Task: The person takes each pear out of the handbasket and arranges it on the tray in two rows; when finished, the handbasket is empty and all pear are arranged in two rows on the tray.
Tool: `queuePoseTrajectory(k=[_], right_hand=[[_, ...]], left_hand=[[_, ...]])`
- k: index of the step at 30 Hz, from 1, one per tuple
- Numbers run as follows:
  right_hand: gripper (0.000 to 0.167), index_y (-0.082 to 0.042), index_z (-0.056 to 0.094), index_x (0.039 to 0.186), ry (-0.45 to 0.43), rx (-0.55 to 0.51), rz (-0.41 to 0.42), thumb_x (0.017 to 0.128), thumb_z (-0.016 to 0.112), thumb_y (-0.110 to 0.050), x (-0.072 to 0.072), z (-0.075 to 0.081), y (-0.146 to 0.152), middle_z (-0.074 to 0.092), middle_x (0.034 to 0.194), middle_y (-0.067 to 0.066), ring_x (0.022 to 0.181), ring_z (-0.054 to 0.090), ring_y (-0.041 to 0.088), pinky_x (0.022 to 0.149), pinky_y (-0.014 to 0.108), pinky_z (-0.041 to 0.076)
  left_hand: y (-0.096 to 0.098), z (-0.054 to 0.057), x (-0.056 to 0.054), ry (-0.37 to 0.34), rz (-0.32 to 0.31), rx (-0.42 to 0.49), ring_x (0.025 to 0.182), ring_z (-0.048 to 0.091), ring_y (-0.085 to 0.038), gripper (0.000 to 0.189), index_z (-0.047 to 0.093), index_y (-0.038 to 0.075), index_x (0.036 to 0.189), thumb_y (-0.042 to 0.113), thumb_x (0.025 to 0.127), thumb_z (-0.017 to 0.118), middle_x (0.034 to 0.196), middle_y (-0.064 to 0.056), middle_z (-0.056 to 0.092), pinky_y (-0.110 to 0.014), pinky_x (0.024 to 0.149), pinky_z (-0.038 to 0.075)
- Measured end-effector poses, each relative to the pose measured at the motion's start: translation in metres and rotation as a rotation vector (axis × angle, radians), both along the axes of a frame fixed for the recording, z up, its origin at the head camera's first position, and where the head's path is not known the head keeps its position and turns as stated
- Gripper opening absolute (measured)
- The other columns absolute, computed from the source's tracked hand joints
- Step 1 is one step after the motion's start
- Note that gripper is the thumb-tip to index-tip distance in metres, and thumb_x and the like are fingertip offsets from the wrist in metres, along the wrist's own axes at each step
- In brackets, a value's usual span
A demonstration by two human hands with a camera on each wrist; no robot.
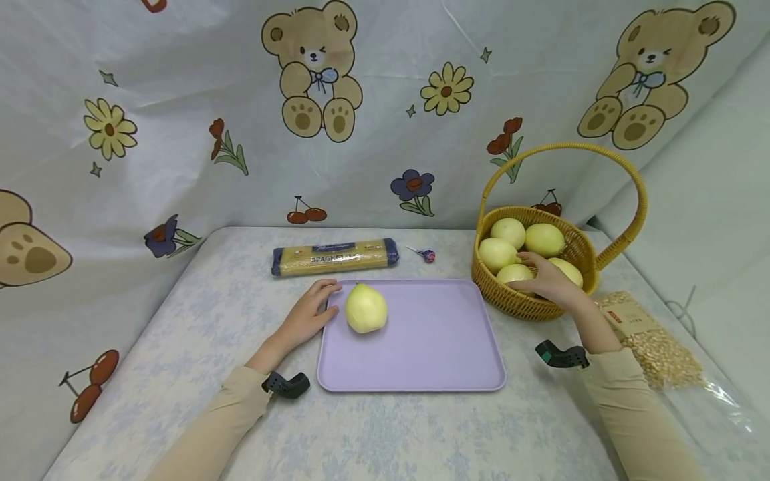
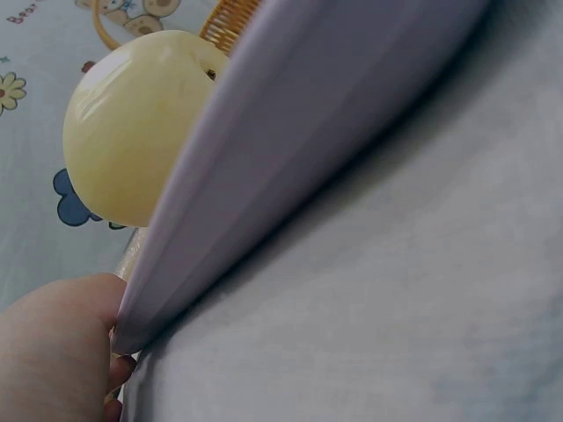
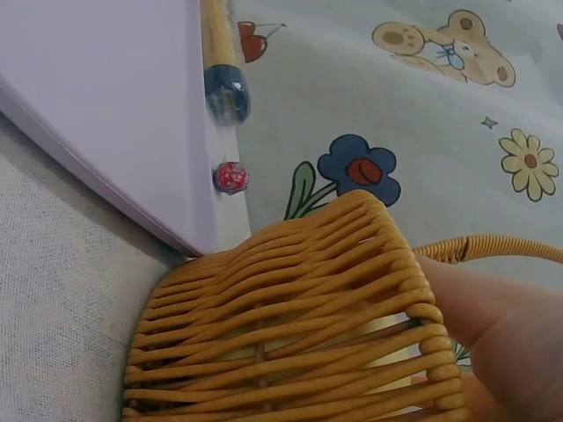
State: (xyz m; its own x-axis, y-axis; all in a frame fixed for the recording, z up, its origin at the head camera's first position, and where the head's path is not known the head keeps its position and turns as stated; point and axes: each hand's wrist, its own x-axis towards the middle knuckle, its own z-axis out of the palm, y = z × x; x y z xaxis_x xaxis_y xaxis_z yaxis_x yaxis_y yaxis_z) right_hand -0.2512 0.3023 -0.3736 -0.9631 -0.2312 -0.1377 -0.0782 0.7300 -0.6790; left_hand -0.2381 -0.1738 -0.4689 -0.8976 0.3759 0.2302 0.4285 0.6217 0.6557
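Observation:
A pale yellow-green apple (image 1: 365, 308) sits near the upper left corner of a lilac tray (image 1: 421, 354). My left hand (image 1: 307, 314) grips the tray's left rim close to that corner; in the left wrist view the thumb lies at the rim, with fingertips below it. On the right, my right hand (image 1: 550, 279) reaches into a wicker basket (image 1: 514, 300) of several similar apples (image 1: 508, 232). Its thumb and fingers hold the front apple (image 1: 512, 273), which rests among the others. In the right wrist view, the basket wall (image 3: 290, 325) hides most of this grasp.
Behind the tray lie a spaghetti packet (image 1: 334, 257) and a small wrapped lollipop (image 1: 428, 255). The basket's tall handle (image 1: 565, 145) arches over the apples. A clear bag of pale grains or beans (image 1: 652, 341) lies beside the right forearm. A printed cloth (image 1: 373, 167) hangs behind the table.

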Motion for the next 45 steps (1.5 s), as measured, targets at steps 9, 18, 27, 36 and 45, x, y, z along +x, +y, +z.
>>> queuePoseTrajectory(k=[9, 18, 27, 36, 45], right_hand=[[0.083, 0.007, 0.021, 0.147, 0.040, -0.016, -0.037, 0.086, 0.068, -0.024, -0.002, -0.003, -0.003, 0.028, 0.145, 0.036, 0.132, 0.030, 0.051, 0.104, 0.063, 0.033], [0.082, 0.005, 0.026, 0.146, 0.059, -0.077, -0.092, 0.083, 0.072, -0.019, 0.000, -0.001, -0.004, 0.029, 0.145, 0.035, 0.131, 0.031, 0.051, 0.105, 0.063, 0.032], [0.084, 0.002, 0.030, 0.146, 0.135, -0.095, -0.143, 0.081, 0.075, -0.024, 0.006, 0.010, -0.006, 0.032, 0.148, 0.029, 0.131, 0.032, 0.044, 0.105, 0.060, 0.032], [0.083, -0.005, 0.030, 0.148, 0.166, -0.134, -0.204, 0.082, 0.075, -0.028, 0.010, 0.023, -0.009, 0.027, 0.153, 0.023, 0.131, 0.032, 0.041, 0.097, 0.053, 0.039], [0.078, -0.008, 0.033, 0.147, 0.206, -0.142, -0.186, 0.083, 0.073, -0.028, 0.021, 0.039, -0.027, 0.031, 0.151, 0.020, 0.120, 0.042, 0.035, 0.079, 0.025, 0.042]], left_hand=[[-0.001, -0.001, -0.001, -0.001, -0.003, 0.004, 0.136, 0.040, -0.035, 0.044, 0.050, 0.006, 0.136, 0.019, 0.096, 0.057, 0.144, -0.013, 0.042, -0.054, 0.111, 0.034], [0.000, -0.001, 0.000, -0.005, -0.001, 0.003, 0.136, 0.040, -0.034, 0.043, 0.050, 0.007, 0.136, 0.019, 0.096, 0.057, 0.144, -0.013, 0.042, -0.054, 0.111, 0.034], [0.000, 0.000, 0.000, 0.016, 0.000, -0.015, 0.135, 0.041, -0.034, 0.043, 0.050, 0.006, 0.136, 0.020, 0.095, 0.057, 0.143, -0.013, 0.042, -0.053, 0.112, 0.034], [-0.002, -0.002, -0.001, 0.016, -0.002, -0.007, 0.135, 0.041, -0.035, 0.043, 0.050, 0.006, 0.136, 0.020, 0.095, 0.057, 0.143, -0.013, 0.042, -0.053, 0.111, 0.034], [-0.002, -0.005, -0.004, 0.037, -0.004, -0.019, 0.134, 0.041, -0.034, 0.043, 0.051, 0.007, 0.135, 0.019, 0.095, 0.058, 0.143, -0.012, 0.042, -0.053, 0.111, 0.035]])
